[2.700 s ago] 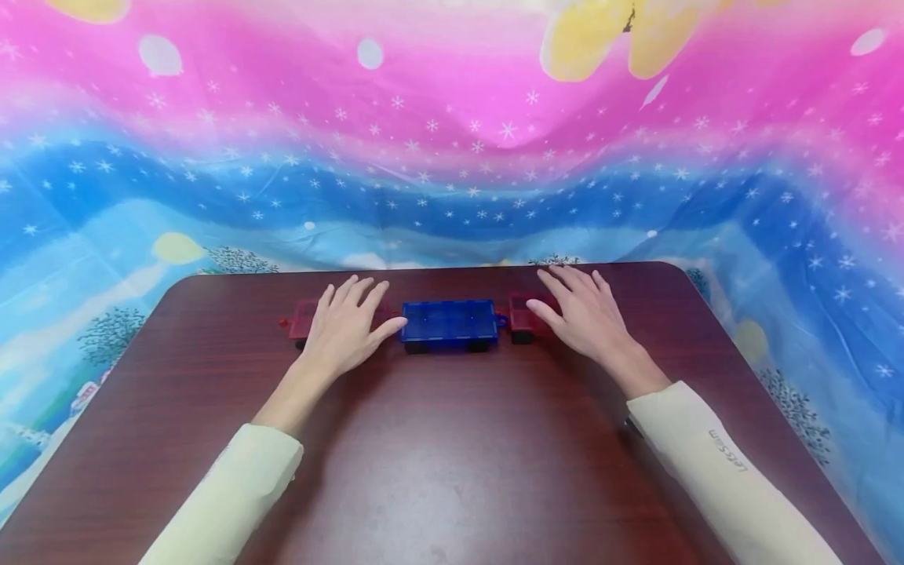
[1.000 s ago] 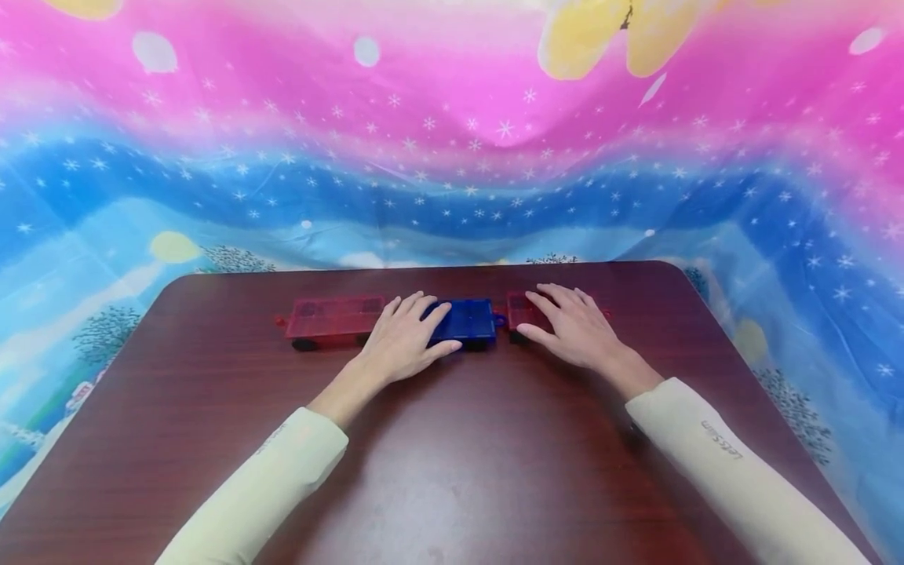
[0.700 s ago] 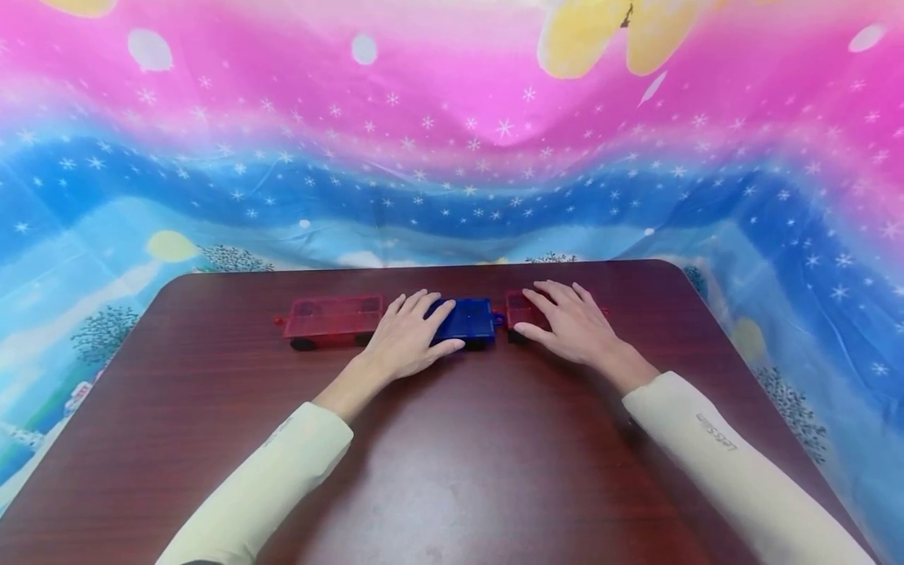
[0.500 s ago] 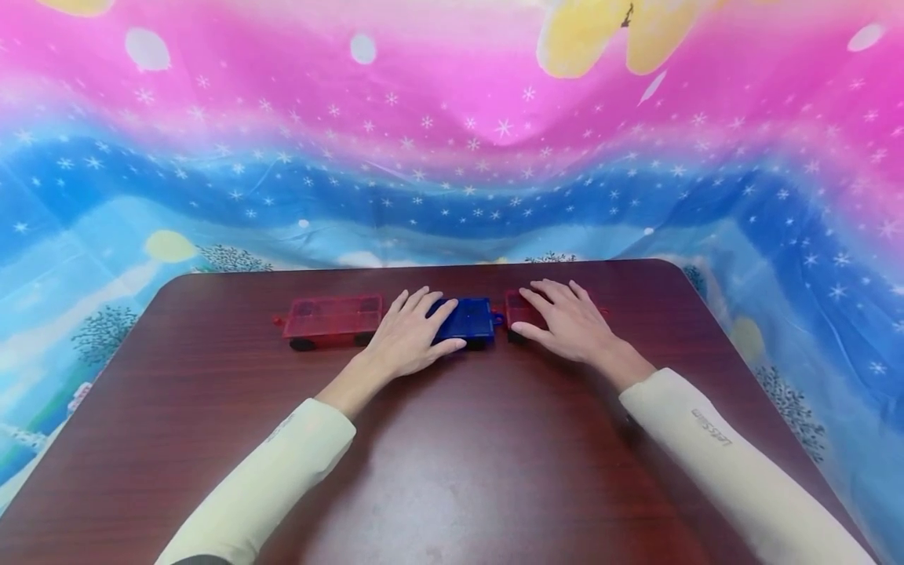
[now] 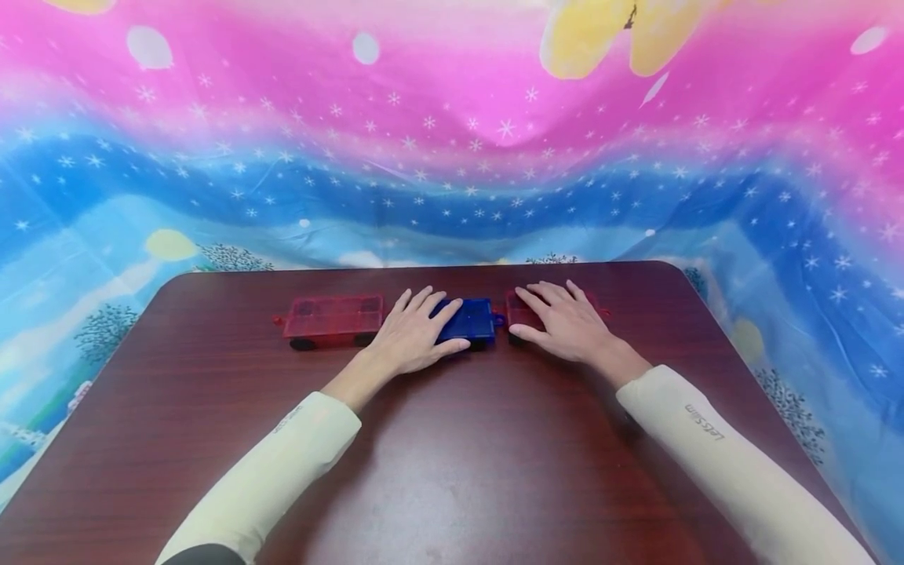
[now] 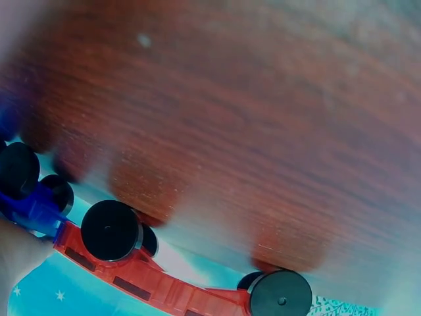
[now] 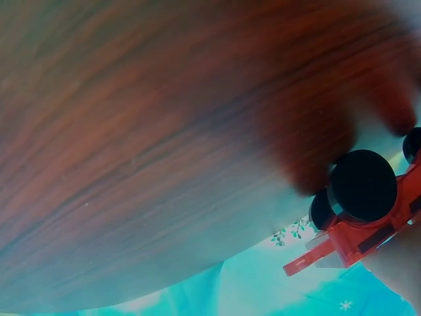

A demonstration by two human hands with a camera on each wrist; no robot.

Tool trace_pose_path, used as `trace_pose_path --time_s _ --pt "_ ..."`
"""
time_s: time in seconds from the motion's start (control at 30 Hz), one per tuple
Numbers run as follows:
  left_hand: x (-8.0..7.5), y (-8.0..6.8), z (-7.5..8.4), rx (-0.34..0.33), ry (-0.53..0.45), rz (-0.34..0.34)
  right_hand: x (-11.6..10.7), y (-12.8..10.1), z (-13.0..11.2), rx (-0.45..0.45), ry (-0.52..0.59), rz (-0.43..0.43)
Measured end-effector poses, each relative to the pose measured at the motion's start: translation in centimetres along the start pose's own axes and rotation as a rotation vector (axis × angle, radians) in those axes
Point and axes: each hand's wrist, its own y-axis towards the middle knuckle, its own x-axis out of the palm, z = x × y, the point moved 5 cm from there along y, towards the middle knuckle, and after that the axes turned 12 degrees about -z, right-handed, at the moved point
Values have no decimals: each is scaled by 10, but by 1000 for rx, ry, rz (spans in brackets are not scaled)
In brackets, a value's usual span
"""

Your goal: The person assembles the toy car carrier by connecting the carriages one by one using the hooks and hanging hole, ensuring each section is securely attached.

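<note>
Three see-through toy train wagons with black wheels stand in a row near the table's far edge: a red wagon (image 5: pixel 332 318) at left, a blue wagon (image 5: pixel 472 320) in the middle, another red wagon (image 5: pixel 521 306) at right. My left hand (image 5: pixel 413 333) lies over the blue wagon's left part, fingers spread and thumb along its front; the joint with the left wagon is hidden. My right hand (image 5: pixel 568 322) spreads over the right wagon, covering most of it. Wheels and undersides show in both wrist views, with the left red wagon (image 6: pixel 158 283) reaching the blue one.
The dark wooden table (image 5: pixel 438 463) has rounded far corners. Behind it hangs a pink and blue snowflake cloth (image 5: pixel 452 173), close to the far edge. A small coupling hook (image 5: pixel 279 320) sticks out at the row's left end, and a blue loop (image 5: pixel 500 320) lies between blue and right red wagons.
My left hand has moved right, from the left red wagon onto the blue one. My right hand has shifted slightly over its wagon. The wagons stay nearly in place.
</note>
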Motion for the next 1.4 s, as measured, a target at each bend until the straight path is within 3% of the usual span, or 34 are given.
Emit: trace_pose_path --time_s 1.4 --pt "3 10 1 -38 -26 -78 7 5 3 -12 2 -30"
